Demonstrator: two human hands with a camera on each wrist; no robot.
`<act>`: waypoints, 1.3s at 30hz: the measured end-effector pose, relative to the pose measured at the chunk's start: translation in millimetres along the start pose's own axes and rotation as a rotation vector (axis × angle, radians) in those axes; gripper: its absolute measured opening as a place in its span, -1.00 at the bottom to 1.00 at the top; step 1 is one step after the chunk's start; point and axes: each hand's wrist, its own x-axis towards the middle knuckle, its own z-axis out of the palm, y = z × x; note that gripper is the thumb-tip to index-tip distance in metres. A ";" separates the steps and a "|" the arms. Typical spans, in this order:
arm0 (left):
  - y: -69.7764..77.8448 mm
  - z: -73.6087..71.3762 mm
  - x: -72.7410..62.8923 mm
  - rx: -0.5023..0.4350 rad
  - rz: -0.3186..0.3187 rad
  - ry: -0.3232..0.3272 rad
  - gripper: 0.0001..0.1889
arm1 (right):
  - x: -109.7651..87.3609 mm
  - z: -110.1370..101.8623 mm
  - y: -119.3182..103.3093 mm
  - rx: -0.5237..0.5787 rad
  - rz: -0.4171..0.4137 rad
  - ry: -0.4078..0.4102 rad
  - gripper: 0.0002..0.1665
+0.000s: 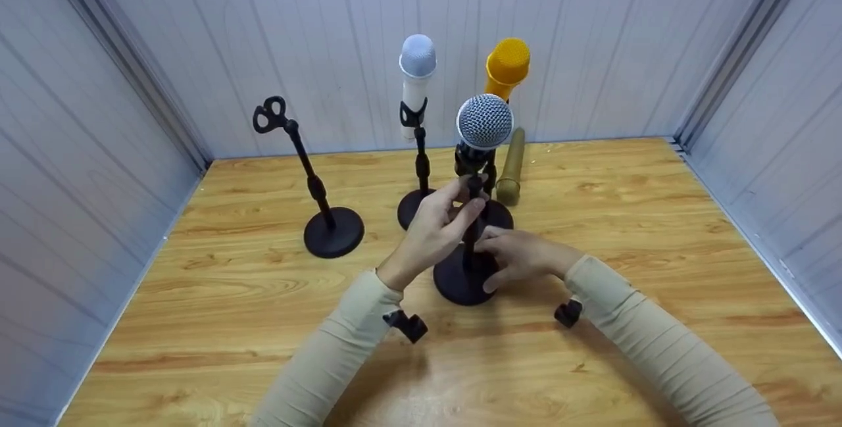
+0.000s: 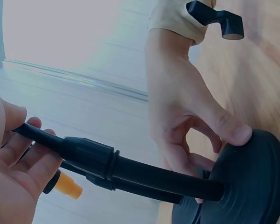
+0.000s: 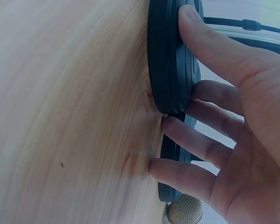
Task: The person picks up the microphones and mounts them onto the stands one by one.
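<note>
A black microphone stand (image 1: 464,276) with a round base stands near the table's middle, holding a microphone with a silver mesh head (image 1: 485,122). My left hand (image 1: 442,218) grips its pole below the clip, thumb on the near side and fingers behind. Lower down, my right hand (image 1: 521,254) holds the round base (image 3: 170,60) at its edge. Its thumb lies on the rim, two fingertips meet the base farther along, and the other fingers reach down at the table. Close behind is another stand base (image 1: 501,215), partly hidden, whose stand carries a yellow microphone (image 1: 508,66).
A white microphone (image 1: 417,62) sits in a stand behind my left hand. To the left, another stand (image 1: 334,233) has a bare double-ring clip. One olive-gold microphone (image 1: 512,170) lies on the wooden table (image 1: 250,322) near the back wall. Pale panels enclose three sides.
</note>
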 end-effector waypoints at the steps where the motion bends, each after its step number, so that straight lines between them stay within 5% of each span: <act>1: 0.7 0.1 0.6 -0.002 0.000 -0.003 -0.74 | -0.3 -0.3 -0.2 0.004 0.003 0.000 -0.17; 19: 3.4 2.4 2.4 0.003 -0.031 -0.004 -0.73 | -2.5 1.9 0.3 -0.017 -0.037 0.033 -0.15; 33: 12.2 -3.5 8.1 -0.054 -0.075 -0.030 -0.73 | -9.3 5.9 -1.8 0.021 0.007 0.042 -0.10; 36: 12.2 -3.3 6.9 -0.051 -0.088 -0.027 -0.75 | -10.2 6.5 -2.2 0.096 -0.043 0.116 -0.24; 39: 12.0 -3.7 6.0 -0.038 -0.090 -0.022 -0.74 | -10.1 5.6 -5.3 0.284 -0.062 0.223 -0.42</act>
